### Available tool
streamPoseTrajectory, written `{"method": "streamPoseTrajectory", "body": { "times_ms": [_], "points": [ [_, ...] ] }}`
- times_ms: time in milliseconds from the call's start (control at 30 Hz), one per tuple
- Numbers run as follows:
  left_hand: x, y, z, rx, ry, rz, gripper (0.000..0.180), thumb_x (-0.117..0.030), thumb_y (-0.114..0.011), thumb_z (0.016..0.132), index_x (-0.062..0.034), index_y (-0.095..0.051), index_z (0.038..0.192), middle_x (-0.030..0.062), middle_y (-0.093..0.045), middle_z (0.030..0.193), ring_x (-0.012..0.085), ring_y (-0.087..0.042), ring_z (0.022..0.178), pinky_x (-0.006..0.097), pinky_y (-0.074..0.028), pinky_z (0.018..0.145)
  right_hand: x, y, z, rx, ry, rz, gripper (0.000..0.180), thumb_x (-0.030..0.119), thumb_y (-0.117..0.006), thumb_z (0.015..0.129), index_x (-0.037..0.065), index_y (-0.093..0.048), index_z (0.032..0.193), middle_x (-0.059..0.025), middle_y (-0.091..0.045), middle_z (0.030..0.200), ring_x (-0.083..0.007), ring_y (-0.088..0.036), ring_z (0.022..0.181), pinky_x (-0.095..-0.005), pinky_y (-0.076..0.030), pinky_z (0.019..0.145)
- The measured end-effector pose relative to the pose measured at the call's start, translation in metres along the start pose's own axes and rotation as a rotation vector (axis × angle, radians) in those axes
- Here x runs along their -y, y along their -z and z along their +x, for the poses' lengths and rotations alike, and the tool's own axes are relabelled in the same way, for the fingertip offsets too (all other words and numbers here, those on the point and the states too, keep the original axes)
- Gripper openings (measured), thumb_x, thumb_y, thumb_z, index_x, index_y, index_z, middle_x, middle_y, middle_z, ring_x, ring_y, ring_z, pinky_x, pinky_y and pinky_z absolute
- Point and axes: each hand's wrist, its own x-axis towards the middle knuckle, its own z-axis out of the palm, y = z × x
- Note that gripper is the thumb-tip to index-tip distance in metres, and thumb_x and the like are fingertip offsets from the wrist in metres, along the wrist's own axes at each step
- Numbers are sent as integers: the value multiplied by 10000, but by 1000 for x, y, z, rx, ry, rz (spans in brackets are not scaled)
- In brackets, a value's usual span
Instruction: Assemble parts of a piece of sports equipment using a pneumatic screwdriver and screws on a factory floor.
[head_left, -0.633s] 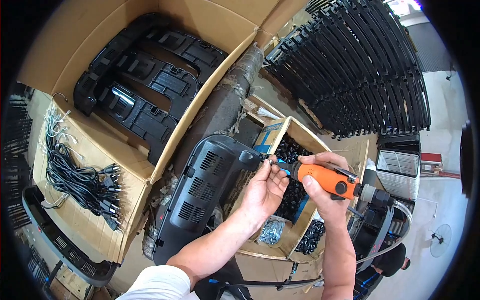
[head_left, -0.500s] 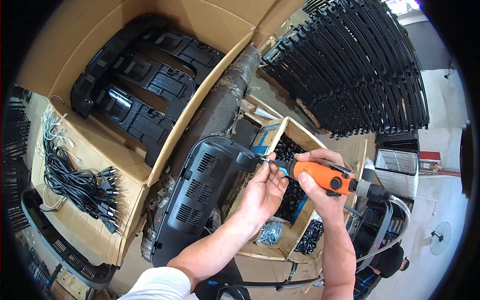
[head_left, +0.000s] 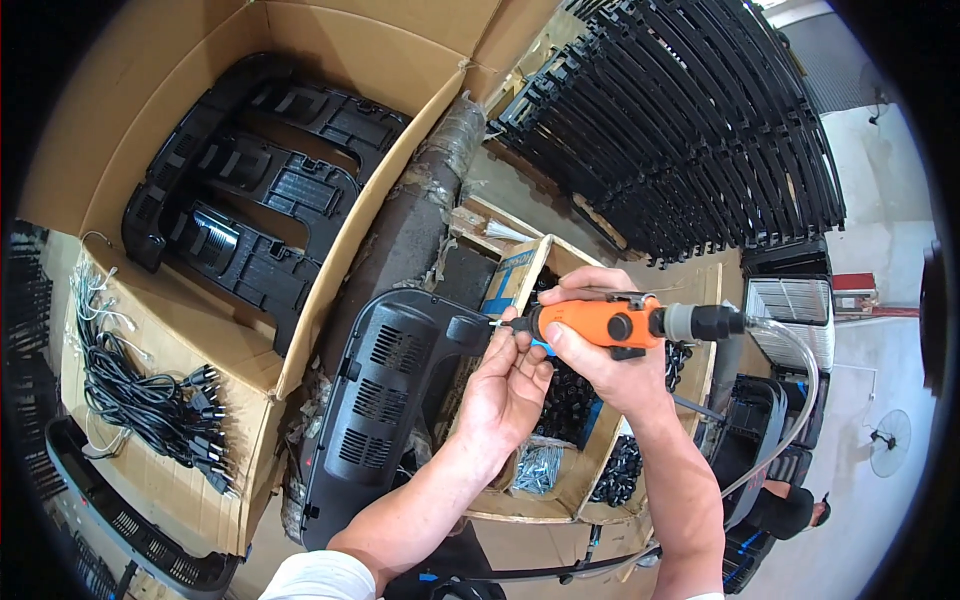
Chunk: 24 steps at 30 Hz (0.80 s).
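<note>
My right hand (head_left: 622,378) is wrapped around an orange air screwdriver (head_left: 592,322), held almost level with its bit pointing left. The bit reaches the end of the arm of a black vented plastic housing (head_left: 385,395). My left hand (head_left: 497,398) has its fingers closed just below the bit tip, close to the housing's edge. Whatever those fingers pinch is too small to make out. A clear hose (head_left: 808,385) runs from the back of the screwdriver. The housing rests on a worn, wrapped dark beam (head_left: 425,200).
Below my hands, a wooden compartment box (head_left: 545,505) holds silver screws (head_left: 538,468) and small black parts (head_left: 620,470). A cardboard carton (head_left: 340,285) of black housings stands left, near bundled cords (head_left: 150,400). Stacked black frames (head_left: 680,130) rise behind; a person (head_left: 785,510) is at far right.
The screwdriver has swung from a downward slant to nearly level, its tip now at the housing's edge. Both hands sit slightly further left, and the whole view has shifted.
</note>
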Motion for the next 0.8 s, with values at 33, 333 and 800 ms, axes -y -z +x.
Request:
{"method": "streamPoseTrajectory", "body": {
  "times_ms": [33,333,800],
  "points": [
    [-1,-1,2,-9,-5,21,340,-198,-537,1140,-171,-555,1478,2,-734,1039,163,-734,942,333,-598,841,2,-2,2,-1,0,1,451,68,-828,861,1,-624,1257,-161,-777,1137,-232,-736,1134,-404,-579,1038],
    [-45,-10,-35,-26,-228,804,278,-227,-570,1122,-33,-642,1309,30,-670,937,145,-640,780,317,-550,733,2,-10,3,107,28,-50,432,94,-798,873,24,-638,1269,-108,-743,1154,-193,-720,1126,-368,-574,1008],
    [-38,-164,-4,938,-651,2064,225,-250,-830,909,-51,-782,1004,19,-732,825,103,-678,779,289,-561,743,-21,-18,10,-41,371,-138,260,52,-811,828,11,-649,1028,-96,-692,975,-217,-678,872,-356,-563,775]
  ]
}}
